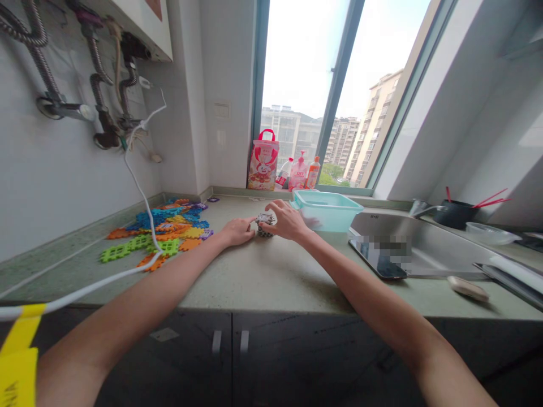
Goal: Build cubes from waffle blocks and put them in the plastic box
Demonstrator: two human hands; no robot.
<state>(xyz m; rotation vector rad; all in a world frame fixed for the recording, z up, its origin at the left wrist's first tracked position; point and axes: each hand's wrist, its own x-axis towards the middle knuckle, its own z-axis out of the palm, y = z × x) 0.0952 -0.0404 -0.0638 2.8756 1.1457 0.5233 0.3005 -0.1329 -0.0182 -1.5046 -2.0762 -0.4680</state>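
A small grey block (265,225) with dark and light notched sides stands on the counter between my hands. My right hand (287,220) reaches over it from the right, with fingers and thumb curved around its top and near side. At the block's left side is my left hand (238,232), low to the counter with curled fingers close against the block. Whether these fingertips pinch a part is too small to make out. To the left of my left hand lies a loose pile of interlocking puzzle pieces (169,247) in green, orange, blue, yellow and purple.
A white cable (146,203) crosses the puzzle pile. Behind my right hand stands a teal plastic tub (339,217). Right of it are a phone (377,259), a steel sink (441,243) and a soap bar (468,288). A pink bag (263,164) and bottles (299,174) line the windowsill.
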